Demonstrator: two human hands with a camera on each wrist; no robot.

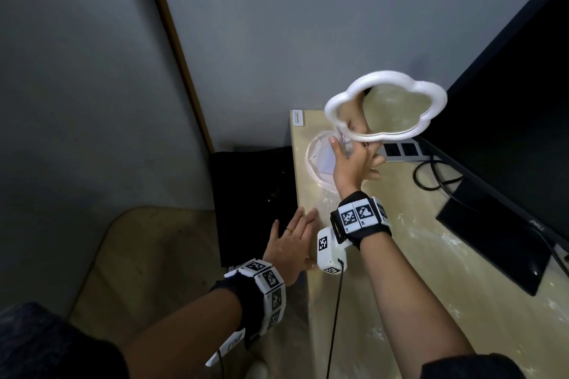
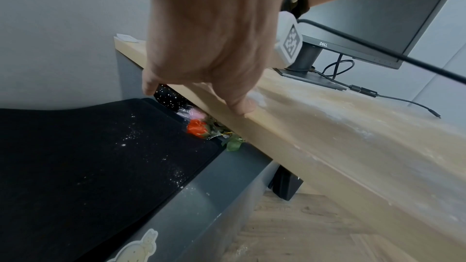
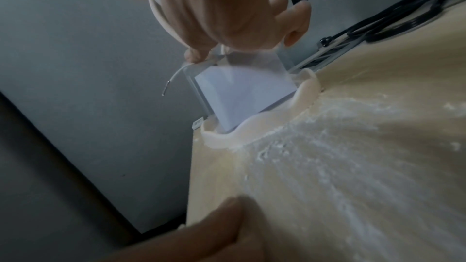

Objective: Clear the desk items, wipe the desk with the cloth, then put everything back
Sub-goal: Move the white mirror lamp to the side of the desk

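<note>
Desk (image 1: 385,255): pale wood top, white powdery streaks across it, esp. near the front-left edge. Not wiped yet by the look of it; no cloth seen in any view.

Monitor (image 1: 508,101): dark, stands along desk's right side on its stand; cables and a power strip (image 1: 400,149) behind the mirror.

Black mat (image 2: 88,156): lies on a lower surface left of desk, w/ flowers (image 2: 199,127) tucked under the desk edge. Judged: items already cleared there.

Mirror (image 1: 386,104): cloud-shaped, white frame, at far-left corner of desk. Frame tilted back, glass facing up; its clear stand runs down into a white scalloped base (image 3: 252,127) that sits on the desk.

R hand (image 1: 354,163): right below the mirror frame. Thumb and fingers curled and pinched on the top of the clear stand, where a thin wire pokes out; other fingers spread loose toward the power strip.

L hand (image 1: 292,243): flat, fingers straight, pressed on desk's front-left edge; holds nothing. Looks like bracing only.

Key relation: the mirror is directly beyond and above the R fingers, long axis roughly vertical from base to frame. R hand already on it, L hand well short, nearer the person. Judged: the lift off goes to the R hand, and the base must come w/ it. Whether base is fixed to the stand cannot be told.
</note>
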